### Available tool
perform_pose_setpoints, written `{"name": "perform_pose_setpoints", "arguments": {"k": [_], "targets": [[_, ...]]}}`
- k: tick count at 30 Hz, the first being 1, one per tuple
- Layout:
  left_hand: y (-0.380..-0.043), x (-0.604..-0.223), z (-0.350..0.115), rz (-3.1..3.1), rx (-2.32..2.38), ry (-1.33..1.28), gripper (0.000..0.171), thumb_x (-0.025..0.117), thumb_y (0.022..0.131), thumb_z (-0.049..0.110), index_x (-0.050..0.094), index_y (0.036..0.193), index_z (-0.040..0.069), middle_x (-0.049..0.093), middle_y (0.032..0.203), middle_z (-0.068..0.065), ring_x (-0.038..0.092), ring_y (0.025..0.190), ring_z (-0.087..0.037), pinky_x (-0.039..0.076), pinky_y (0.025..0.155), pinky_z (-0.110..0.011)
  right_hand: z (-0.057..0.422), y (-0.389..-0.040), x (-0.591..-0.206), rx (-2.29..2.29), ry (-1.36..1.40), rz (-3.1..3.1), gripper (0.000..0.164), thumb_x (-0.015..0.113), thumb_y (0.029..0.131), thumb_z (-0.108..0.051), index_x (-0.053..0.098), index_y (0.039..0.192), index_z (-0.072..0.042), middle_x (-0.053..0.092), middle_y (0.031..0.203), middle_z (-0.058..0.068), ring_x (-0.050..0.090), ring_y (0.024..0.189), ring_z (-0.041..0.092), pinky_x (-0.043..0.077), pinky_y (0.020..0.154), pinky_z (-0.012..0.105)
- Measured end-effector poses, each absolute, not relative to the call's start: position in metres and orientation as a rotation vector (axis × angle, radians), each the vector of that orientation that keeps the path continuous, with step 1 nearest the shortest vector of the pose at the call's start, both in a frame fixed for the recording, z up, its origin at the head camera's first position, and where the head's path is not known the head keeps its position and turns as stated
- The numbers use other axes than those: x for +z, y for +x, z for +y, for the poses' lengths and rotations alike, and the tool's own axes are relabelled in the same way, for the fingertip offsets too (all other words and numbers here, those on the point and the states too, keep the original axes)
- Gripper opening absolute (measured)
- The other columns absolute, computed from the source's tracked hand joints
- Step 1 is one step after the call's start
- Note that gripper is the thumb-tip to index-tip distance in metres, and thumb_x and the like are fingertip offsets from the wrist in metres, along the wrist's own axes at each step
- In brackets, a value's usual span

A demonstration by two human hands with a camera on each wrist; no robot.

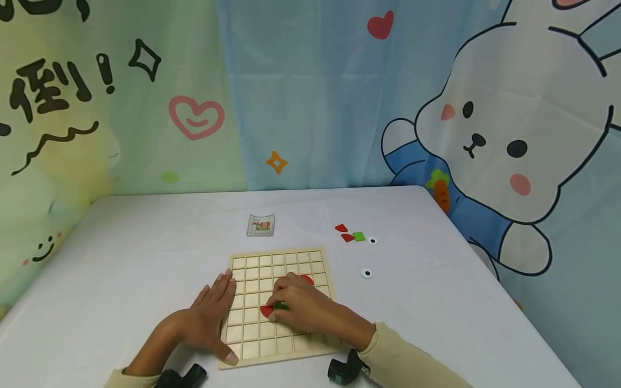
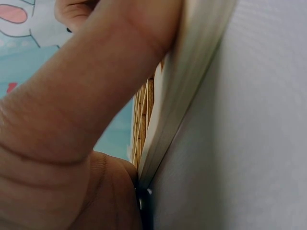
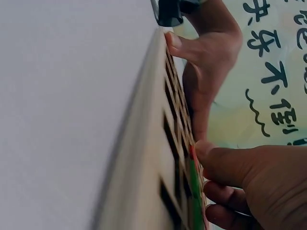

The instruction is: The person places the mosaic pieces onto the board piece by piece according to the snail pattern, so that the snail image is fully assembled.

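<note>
A square wooden grid board (image 1: 250, 332) lies flat on the white table. My left hand (image 1: 209, 312) rests along its left side, fingers straight, thumb at the near left corner; in the left wrist view the thumb (image 2: 100, 72) lies against the board's edge. My right hand (image 1: 303, 304) is over the middle of the board, its thumb and fingertips pinching a small red tile (image 1: 265, 311) in the grid. Right beside it a green tile (image 1: 281, 305) shows under the fingers. Another red tile (image 1: 308, 279) sits behind the hand, partly hidden by it.
Behind the board lies a small pattern card (image 1: 260, 226) with a grid and a coloured picture. To the right are loose red tiles (image 1: 347, 237), a green tile (image 1: 359, 236) and two round eye tiles (image 1: 366, 274). A printed cloth (image 1: 310, 108) hangs behind the table.
</note>
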State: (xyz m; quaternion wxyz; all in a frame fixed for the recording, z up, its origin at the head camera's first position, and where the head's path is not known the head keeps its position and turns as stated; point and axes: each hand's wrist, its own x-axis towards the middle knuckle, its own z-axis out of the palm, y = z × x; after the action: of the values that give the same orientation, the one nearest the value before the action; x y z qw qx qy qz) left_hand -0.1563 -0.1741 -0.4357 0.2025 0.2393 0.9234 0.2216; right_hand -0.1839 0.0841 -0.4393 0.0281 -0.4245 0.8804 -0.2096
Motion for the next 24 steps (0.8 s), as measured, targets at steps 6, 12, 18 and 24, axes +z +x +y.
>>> {"name": "perform_pose_setpoints", "arguments": {"k": [6,12,18,24], "targets": [[-0.158,-0.437,-0.174,2.575,0.612,0.651,0.149,0.084,0.053,0.067,0.003,0.151,-0.011,-0.008,0.157,-0.029,-0.007,0.144,-0.044,0.002,0.111,-0.061,0.092,-0.192,-0.435,-0.818,-1.261,2.724,0.018,0.069,0.093,-0.024,0.076,0.105,-0.013,0.059,0.101,-0.009,0.049,0.099,0.009,0.043,0.084,0.023],[-0.158,-0.437,-0.174,2.573,0.621,0.651,0.15,0.084,0.052,0.067,0.002,0.151,-0.011,-0.008,0.157,-0.029,-0.008,0.144,-0.043,0.001,0.111,-0.061,0.105,-0.207,-0.433,-1.027,-1.247,2.73,0.017,0.069,0.092,-0.013,0.075,0.107,-0.009,0.061,0.103,-0.004,0.05,0.102,0.013,0.046,0.085,0.028],[-0.159,-0.439,-0.175,2.564,0.646,0.668,0.15,0.085,0.052,0.065,0.002,0.15,-0.011,-0.009,0.157,-0.029,-0.009,0.143,-0.044,-0.001,0.11,-0.061,0.118,-0.219,-0.429,-1.116,-1.239,2.825,0.019,0.072,0.089,-0.011,0.075,0.107,-0.005,0.062,0.103,0.0,0.05,0.1,0.016,0.047,0.084,0.031],[-0.158,-0.441,-0.178,2.567,0.66,0.682,0.151,0.083,0.052,0.069,0.002,0.151,-0.011,-0.01,0.157,-0.029,-0.01,0.144,-0.043,-0.001,0.11,-0.061,0.138,-0.234,-0.422,-1.191,-1.217,2.859,0.018,0.072,0.089,-0.009,0.075,0.107,-0.006,0.063,0.1,0.0,0.054,0.098,0.018,0.05,0.079,0.037]]}}
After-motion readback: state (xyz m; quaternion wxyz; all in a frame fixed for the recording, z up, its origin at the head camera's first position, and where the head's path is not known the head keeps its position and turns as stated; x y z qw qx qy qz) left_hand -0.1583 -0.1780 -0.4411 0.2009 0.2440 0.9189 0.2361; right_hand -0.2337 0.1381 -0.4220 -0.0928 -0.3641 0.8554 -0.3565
